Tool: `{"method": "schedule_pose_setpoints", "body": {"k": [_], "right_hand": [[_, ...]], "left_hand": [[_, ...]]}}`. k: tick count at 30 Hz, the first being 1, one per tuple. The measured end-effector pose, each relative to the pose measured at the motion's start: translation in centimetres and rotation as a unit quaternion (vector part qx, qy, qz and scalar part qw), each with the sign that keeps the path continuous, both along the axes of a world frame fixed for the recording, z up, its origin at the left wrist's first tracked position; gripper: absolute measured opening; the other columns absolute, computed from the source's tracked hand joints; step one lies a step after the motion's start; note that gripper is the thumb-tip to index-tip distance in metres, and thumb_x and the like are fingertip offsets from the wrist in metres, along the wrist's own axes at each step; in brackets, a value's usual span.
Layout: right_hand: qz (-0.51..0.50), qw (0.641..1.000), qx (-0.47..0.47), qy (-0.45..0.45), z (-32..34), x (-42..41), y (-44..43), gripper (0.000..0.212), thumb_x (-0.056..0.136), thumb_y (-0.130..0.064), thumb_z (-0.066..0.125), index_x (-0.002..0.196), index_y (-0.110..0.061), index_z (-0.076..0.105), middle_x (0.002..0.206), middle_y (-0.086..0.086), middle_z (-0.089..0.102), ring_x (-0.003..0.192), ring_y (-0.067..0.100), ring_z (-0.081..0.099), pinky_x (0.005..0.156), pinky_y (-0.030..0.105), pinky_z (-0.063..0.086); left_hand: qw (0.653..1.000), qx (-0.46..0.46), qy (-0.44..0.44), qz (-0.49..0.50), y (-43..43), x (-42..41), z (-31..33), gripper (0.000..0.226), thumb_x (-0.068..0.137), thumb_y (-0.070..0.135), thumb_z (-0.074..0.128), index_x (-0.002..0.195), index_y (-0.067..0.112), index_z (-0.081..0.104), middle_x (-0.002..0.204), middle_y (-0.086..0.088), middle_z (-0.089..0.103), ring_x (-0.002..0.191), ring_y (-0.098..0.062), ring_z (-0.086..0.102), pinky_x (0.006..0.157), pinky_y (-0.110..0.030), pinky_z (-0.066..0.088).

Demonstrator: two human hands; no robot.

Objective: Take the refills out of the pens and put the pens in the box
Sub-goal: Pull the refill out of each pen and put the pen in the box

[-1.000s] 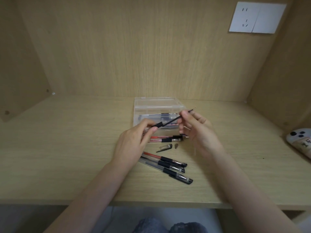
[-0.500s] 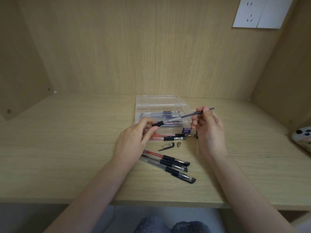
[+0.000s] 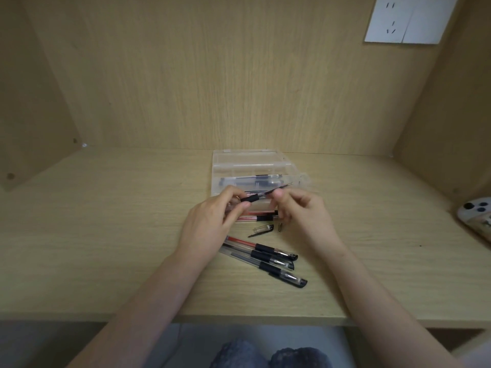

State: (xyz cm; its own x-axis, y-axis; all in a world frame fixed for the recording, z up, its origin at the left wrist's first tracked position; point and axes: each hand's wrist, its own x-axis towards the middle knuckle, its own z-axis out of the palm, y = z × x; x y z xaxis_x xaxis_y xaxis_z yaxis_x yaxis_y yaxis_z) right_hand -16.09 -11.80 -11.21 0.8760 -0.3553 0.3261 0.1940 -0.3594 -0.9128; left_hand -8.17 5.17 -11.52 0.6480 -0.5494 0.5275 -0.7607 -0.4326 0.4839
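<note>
My left hand point(image 3: 212, 219) pinches the black-gripped pen barrel point(image 3: 249, 198) just above the desk, in front of the clear plastic box point(image 3: 247, 160). My right hand point(image 3: 300, 211) pinches the thin dark refill point(image 3: 281, 187) that sticks out of the barrel to the right, its tip pointing up and right. The open box holds dark pens point(image 3: 255, 180). A red pen point(image 3: 255, 218) lies under my hands. A loose clear cap point(image 3: 263, 228) and a small metal tip point(image 3: 280, 226) lie beside it. Three capped pens point(image 3: 265, 258) lie nearer to me.
The wooden desk point(image 3: 106, 248) is closed in by wooden walls at the back and on both sides. A phone point(image 3: 475, 219) lies at the desk's right edge. A white wall socket point(image 3: 409, 19) sits at the upper right.
My right hand has moved left, back toward my left hand, and grips the refill nearer the barrel. The refill's tip is now closer to the box. My left hand has hardly moved.
</note>
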Motion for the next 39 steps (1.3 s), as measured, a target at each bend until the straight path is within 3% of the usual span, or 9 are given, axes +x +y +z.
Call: {"method": "schedule_pose_setpoints", "body": {"k": [4,6,9,12,17,21,26,34,39], "right_hand": [[-0.059,0.998,0.011,-0.007,0.3,-0.5,-0.8,0.023,0.087,-0.038,0.056,0.088,-0.022,0.073,0.063,-0.017,0.063,0.066,0.004,0.054,0.069,0.016,0.042],[-0.063,0.996,-0.060,0.013,0.5,-1.1,-1.9,0.010,0.087,-0.023,0.063,0.090,-0.024,0.073,0.077,-0.015,0.068,0.075,0.000,0.059,0.075,0.015,0.044],[0.001,0.974,-0.215,0.067,0.6,-1.9,-2.7,0.016,0.080,-0.007,0.070,0.090,-0.018,0.073,0.085,-0.006,0.063,0.076,-0.003,0.053,0.070,0.008,0.037],[0.032,0.953,-0.287,0.096,0.1,-2.0,-2.8,0.019,0.076,-0.006,0.074,0.092,-0.017,0.074,0.090,0.000,0.060,0.084,0.007,0.053,0.073,0.007,0.034],[0.042,0.930,-0.350,0.107,-0.6,-1.3,-2.4,0.012,0.080,-0.013,0.071,0.091,-0.017,0.073,0.091,-0.006,0.058,0.087,0.003,0.051,0.081,0.015,0.038],[0.034,0.931,-0.348,0.107,-0.6,-1.4,-2.1,0.008,0.081,-0.010,0.070,0.087,-0.014,0.073,0.086,-0.005,0.060,0.076,-0.004,0.050,0.073,0.008,0.035],[-0.025,0.970,-0.237,0.056,0.1,-1.8,-2.3,0.024,0.086,-0.013,0.063,0.108,-0.023,0.067,0.088,-0.012,0.058,0.084,-0.001,0.053,0.078,0.009,0.038],[-0.057,0.998,0.012,-0.031,2.5,-1.0,-1.5,0.010,0.082,-0.016,0.067,0.091,-0.017,0.072,0.096,0.000,0.070,0.089,0.009,0.063,0.080,0.017,0.049],[-0.012,0.989,0.139,-0.057,1.4,-0.7,-1.1,0.011,0.082,-0.002,0.063,0.089,-0.009,0.068,0.080,0.003,0.071,0.068,0.008,0.063,0.059,0.015,0.049]], "left_hand": [[1.000,-0.013,0.007,-0.002,0.1,0.2,-0.2,0.019,0.090,0.042,0.047,0.102,0.030,0.054,0.089,0.014,0.069,0.083,-0.004,0.064,0.071,-0.018,0.042],[1.000,-0.011,0.007,-0.004,0.1,0.2,-0.2,0.019,0.090,0.041,0.047,0.103,0.029,0.054,0.089,0.014,0.069,0.082,-0.004,0.064,0.071,-0.018,0.042],[1.000,-0.005,0.003,-0.009,0.0,0.1,-0.1,0.020,0.090,0.041,0.047,0.103,0.028,0.054,0.089,0.014,0.069,0.082,-0.004,0.064,0.071,-0.019,0.043],[1.000,0.001,0.006,-0.013,-0.1,-0.1,0.1,0.018,0.091,0.038,0.049,0.104,0.027,0.055,0.090,0.015,0.068,0.083,-0.003,0.063,0.073,-0.019,0.044],[1.000,0.002,0.003,-0.019,0.0,-0.2,0.0,0.016,0.091,0.037,0.050,0.102,0.027,0.054,0.086,0.016,0.069,0.081,-0.001,0.063,0.069,-0.017,0.042],[1.000,0.010,0.004,-0.018,-0.1,-0.1,-0.1,0.017,0.091,0.038,0.049,0.103,0.028,0.054,0.086,0.017,0.068,0.080,0.001,0.062,0.066,-0.007,0.036],[1.000,0.011,0.009,-0.022,0.0,0.0,0.0,0.016,0.091,0.037,0.049,0.103,0.028,0.054,0.085,0.017,0.068,0.080,0.001,0.062,0.067,-0.011,0.038],[0.999,0.018,0.020,-0.022,-0.1,0.0,-0.1,0.015,0.091,0.039,0.049,0.103,0.030,0.053,0.087,0.018,0.068,0.082,0.002,0.063,0.072,-0.017,0.043],[0.999,0.019,0.019,-0.023,0.0,0.1,-0.2,0.018,0.091,0.038,0.049,0.105,0.028,0.053,0.089,0.016,0.069,0.083,0.000,0.063,0.070,-0.016,0.040]]}}
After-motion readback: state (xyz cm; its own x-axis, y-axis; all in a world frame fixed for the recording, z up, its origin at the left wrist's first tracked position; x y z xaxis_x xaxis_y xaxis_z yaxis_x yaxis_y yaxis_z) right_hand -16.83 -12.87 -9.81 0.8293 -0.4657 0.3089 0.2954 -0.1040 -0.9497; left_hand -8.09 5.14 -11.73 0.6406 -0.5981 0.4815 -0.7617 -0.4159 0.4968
